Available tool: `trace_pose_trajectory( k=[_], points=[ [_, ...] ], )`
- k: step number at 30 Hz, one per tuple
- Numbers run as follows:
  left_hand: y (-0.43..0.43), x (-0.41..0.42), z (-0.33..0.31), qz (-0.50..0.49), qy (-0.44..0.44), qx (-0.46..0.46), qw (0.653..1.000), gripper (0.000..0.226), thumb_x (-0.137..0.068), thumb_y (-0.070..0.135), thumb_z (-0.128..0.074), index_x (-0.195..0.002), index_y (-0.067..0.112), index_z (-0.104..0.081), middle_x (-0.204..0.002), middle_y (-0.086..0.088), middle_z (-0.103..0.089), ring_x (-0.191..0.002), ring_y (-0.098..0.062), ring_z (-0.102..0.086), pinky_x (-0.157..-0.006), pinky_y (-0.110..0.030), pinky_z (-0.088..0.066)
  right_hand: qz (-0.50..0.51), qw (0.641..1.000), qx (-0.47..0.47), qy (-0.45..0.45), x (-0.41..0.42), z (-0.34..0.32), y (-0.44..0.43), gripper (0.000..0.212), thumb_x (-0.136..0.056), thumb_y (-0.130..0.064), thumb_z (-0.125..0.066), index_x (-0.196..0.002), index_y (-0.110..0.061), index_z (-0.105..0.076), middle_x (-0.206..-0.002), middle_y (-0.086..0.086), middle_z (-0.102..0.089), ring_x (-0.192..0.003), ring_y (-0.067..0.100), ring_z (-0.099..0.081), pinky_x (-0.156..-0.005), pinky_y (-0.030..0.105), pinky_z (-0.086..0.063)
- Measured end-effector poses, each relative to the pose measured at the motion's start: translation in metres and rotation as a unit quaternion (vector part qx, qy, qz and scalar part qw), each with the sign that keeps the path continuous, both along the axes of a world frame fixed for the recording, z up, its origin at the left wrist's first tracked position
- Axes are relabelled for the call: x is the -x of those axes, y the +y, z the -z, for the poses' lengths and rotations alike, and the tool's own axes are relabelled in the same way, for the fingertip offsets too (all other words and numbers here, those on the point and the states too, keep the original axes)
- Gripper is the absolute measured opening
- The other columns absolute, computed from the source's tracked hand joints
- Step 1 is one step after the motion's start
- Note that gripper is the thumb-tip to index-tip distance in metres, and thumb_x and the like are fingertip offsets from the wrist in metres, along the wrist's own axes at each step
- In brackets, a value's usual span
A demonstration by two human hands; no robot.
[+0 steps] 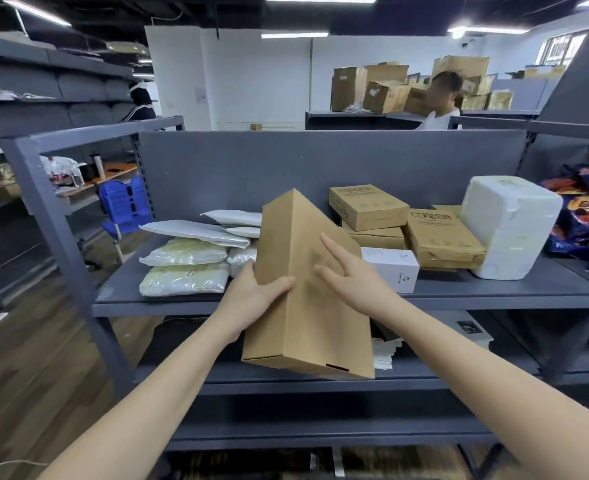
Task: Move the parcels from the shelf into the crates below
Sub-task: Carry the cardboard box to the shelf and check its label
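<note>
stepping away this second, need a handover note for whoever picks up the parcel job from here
Left hand grips the tall cardboard box by its left edge; right hand is open, fingers spread at the box's front.
The box is tilted, held in front of the shelf.
On the shelf: white mailers, small white box, brown boxes, white wrapped parcel.
Crates not in view; nothing seen delivered. Left: lower this box, then the rest.

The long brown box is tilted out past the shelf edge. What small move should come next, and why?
Probably close the right hand on the brown box before lowering it. Only the left hand grips it, at its left edge; the right hand lies spread open over its face, and it hangs tilted beyond the shelf.
</note>
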State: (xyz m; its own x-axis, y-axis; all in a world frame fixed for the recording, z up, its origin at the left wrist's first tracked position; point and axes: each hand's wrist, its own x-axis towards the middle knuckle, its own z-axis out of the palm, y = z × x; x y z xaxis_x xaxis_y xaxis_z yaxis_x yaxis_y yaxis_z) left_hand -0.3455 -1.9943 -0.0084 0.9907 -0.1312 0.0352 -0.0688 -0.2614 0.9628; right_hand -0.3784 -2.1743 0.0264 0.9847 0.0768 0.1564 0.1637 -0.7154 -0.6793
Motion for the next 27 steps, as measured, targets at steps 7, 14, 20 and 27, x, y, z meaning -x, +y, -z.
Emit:
trace_pose_trajectory(
  k=[7, 14, 20, 27],
  points=[
    [-0.028, 0.023, -0.008, -0.027, -0.075, -0.094, 0.992, 0.066, -0.072, 0.036, -0.076, -0.126, 0.028, -0.039, -0.111, 0.011, -0.057, -0.103, -0.012, -0.057, -0.087, -0.031, -0.049, 0.019, 0.996, -0.079, 0.026, 0.004, -0.008, 0.024, 0.081, -0.091, -0.048, -0.051, -0.151, -0.029, -0.001, -0.11, -0.001, -0.052, -0.092, 0.025, -0.058, -0.077, 0.039, -0.056],
    [-0.043, 0.032, -0.009, 0.125, -0.062, 0.029, 0.99, 0.052, -0.092, 0.009, -0.053, -0.134, 0.036, -0.038, -0.118, 0.03, -0.053, -0.096, 0.023, -0.052, -0.077, -0.001, -0.042, 0.093, 0.988, -0.126, -0.002, -0.002, 0.008, 0.004, 0.115, -0.066, -0.07, -0.057, -0.149, -0.014, -0.002, -0.139, 0.006, -0.048, -0.125, 0.024, -0.049, -0.102, 0.045, -0.042],
    [-0.06, 0.037, -0.009, 0.209, -0.026, 0.048, 0.976, 0.064, -0.082, 0.02, -0.045, -0.145, 0.023, -0.034, -0.145, 0.017, -0.036, -0.133, 0.001, -0.034, -0.116, -0.03, -0.026, 0.148, 0.98, -0.134, -0.029, 0.012, 0.001, -0.031, 0.106, -0.056, -0.069, -0.071, -0.134, -0.012, -0.026, -0.124, 0.005, -0.053, -0.111, 0.021, -0.054, -0.092, 0.041, -0.048],
    [-0.077, 0.029, -0.004, 0.246, -0.029, 0.026, 0.969, 0.053, -0.097, 0.013, -0.047, -0.144, 0.028, -0.029, -0.142, 0.015, -0.045, -0.128, 0.005, -0.041, -0.102, -0.011, -0.034, 0.155, 0.967, -0.201, -0.015, 0.024, 0.013, -0.072, 0.06, -0.079, -0.033, -0.072, -0.128, -0.021, -0.041, -0.117, -0.007, -0.055, -0.104, 0.012, -0.054, -0.086, 0.029, -0.044]
  ],
)
